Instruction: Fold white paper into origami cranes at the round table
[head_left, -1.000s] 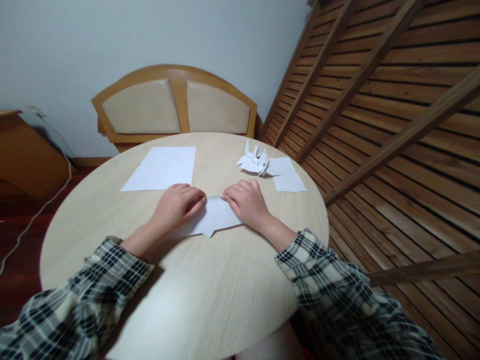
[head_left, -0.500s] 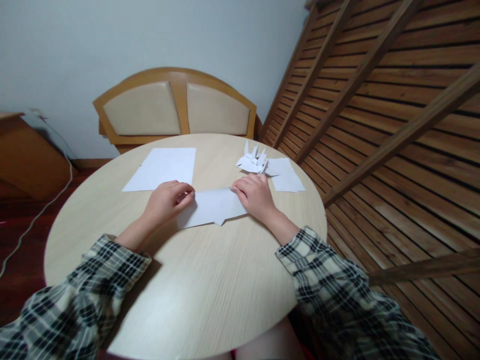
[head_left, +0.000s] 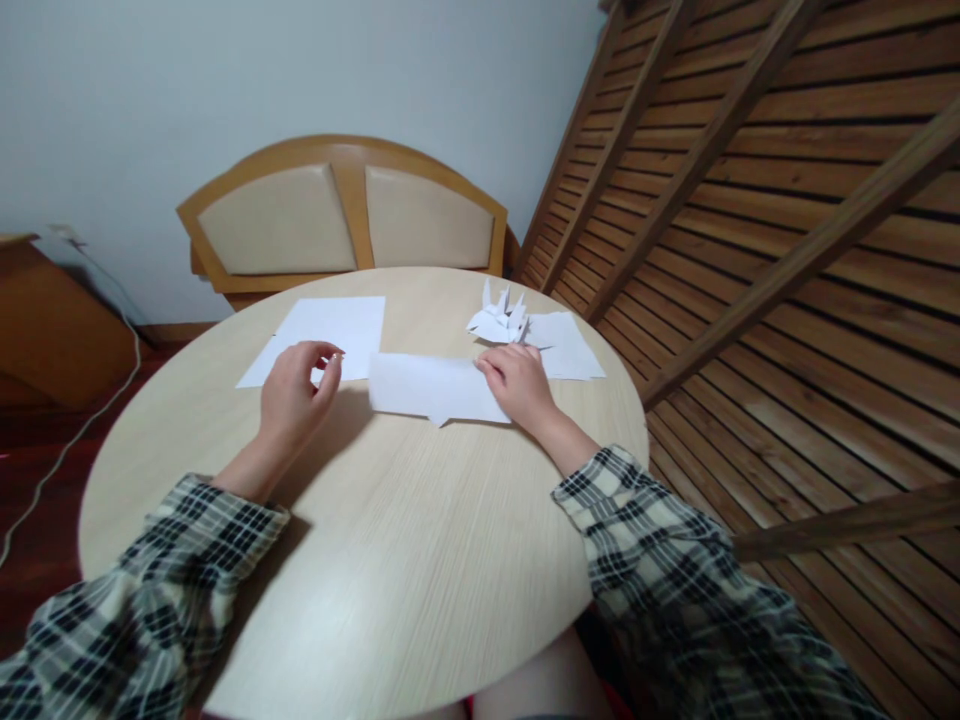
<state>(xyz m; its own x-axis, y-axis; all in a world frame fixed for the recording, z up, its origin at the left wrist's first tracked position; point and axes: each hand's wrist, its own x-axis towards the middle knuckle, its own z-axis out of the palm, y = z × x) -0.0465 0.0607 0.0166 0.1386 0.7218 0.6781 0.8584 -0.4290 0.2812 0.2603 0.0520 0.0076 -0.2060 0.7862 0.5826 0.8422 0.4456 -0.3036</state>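
A folded sheet of white paper (head_left: 431, 387) forms a wide strip over the middle of the round table, with a small pointed tip at its near edge. My right hand (head_left: 517, 380) pinches its right end between thumb and fingers. To the left of the strip, my left hand (head_left: 296, 392) is off the paper, its fingers curved and the thumb apart from them, with nothing held. Behind that hand lies a flat white sheet (head_left: 330, 325). Just beyond my right hand are several folded paper pieces with pointed tips (head_left: 499, 318).
More white sheets (head_left: 568, 345) lie at the table's right side. The round wooden table (head_left: 390, 560) has a padded headboard-like panel (head_left: 345, 215) behind it. A slatted wooden screen (head_left: 750, 250) leans along the right. A white cable (head_left: 82, 425) runs down the left.
My left hand has let go of the paper strip and moved left. The strip has swung, its left end now farther from me; my right hand still grips it.
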